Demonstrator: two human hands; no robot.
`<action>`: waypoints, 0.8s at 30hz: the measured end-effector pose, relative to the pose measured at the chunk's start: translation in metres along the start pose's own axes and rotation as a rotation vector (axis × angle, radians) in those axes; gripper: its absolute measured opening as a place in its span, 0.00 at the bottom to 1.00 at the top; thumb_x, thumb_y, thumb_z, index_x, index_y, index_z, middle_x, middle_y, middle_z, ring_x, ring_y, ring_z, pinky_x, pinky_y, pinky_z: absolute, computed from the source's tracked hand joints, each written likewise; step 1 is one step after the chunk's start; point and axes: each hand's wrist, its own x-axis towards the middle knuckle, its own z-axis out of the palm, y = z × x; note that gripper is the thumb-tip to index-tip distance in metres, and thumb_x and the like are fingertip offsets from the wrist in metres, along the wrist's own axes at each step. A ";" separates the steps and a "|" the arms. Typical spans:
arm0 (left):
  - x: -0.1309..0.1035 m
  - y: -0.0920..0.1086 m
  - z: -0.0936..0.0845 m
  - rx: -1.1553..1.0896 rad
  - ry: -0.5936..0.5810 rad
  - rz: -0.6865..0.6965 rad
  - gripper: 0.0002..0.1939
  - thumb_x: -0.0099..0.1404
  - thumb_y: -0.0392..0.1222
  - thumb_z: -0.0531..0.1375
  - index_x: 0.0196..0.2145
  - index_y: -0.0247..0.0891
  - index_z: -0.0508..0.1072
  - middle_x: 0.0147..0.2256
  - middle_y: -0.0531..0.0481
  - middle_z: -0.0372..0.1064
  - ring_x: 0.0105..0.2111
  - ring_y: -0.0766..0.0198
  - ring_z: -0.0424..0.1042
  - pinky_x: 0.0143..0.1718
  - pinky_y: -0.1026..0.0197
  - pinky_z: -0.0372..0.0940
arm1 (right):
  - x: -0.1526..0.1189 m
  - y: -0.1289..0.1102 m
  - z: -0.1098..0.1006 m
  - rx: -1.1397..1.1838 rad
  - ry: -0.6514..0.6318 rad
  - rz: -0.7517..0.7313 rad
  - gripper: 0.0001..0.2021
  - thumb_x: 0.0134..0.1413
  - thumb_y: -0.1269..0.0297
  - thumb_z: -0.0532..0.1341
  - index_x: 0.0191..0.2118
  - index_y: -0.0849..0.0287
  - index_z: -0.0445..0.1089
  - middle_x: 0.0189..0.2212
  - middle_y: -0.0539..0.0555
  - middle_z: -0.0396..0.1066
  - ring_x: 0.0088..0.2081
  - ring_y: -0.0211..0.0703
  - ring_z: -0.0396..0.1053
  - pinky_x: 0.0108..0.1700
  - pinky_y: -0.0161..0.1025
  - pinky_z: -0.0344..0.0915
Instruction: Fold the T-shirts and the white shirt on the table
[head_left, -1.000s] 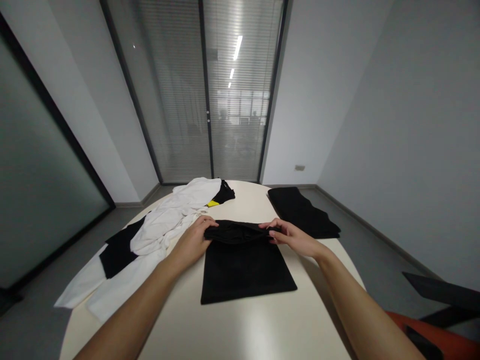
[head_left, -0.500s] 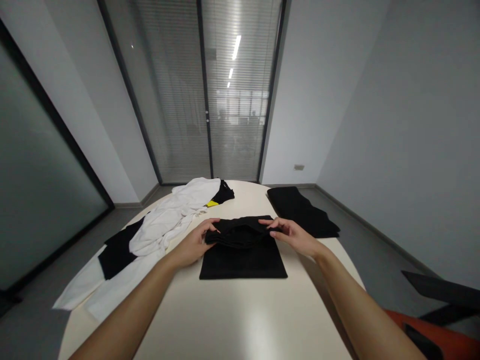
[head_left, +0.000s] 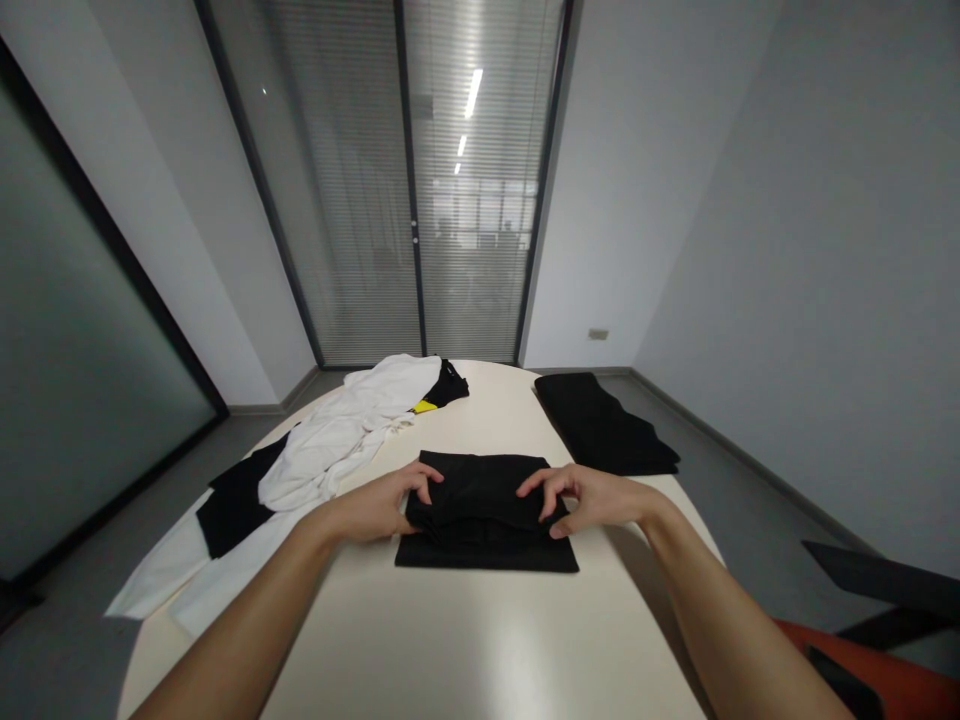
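Note:
A folded black garment [head_left: 480,490] lies in front of me on the pale table, its upper layers doubled over toward me. Below that fold, a flat black strip of the same cloth shows along the near side. At the garment's left edge, my left hand [head_left: 386,503] grips the folded layers between thumb and fingers. My right hand [head_left: 589,497] holds the right edge, with its fingers curled on top and the thumb at the near corner. Whether it is trousers or a shirt I cannot tell.
White clothing [head_left: 330,440] lies loosely heaped at the left, mixed with a black piece [head_left: 244,500] and a yellow patch [head_left: 424,407]. Another folded black garment [head_left: 600,425] rests at the right edge of the table [head_left: 420,640]. An orange chair [head_left: 862,670] stands at the lower right.
Both hands have come toward me, bringing the garment's upper layers down over most of the flat part. The gap between the layers has narrowed.

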 end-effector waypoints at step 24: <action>0.003 -0.008 0.007 0.158 0.074 0.024 0.12 0.55 0.32 0.64 0.37 0.42 0.69 0.64 0.42 0.58 0.64 0.51 0.58 0.64 0.48 0.52 | 0.003 0.007 0.001 -0.050 0.040 0.034 0.11 0.42 0.56 0.73 0.30 0.56 0.78 0.48 0.54 0.72 0.49 0.46 0.70 0.55 0.42 0.62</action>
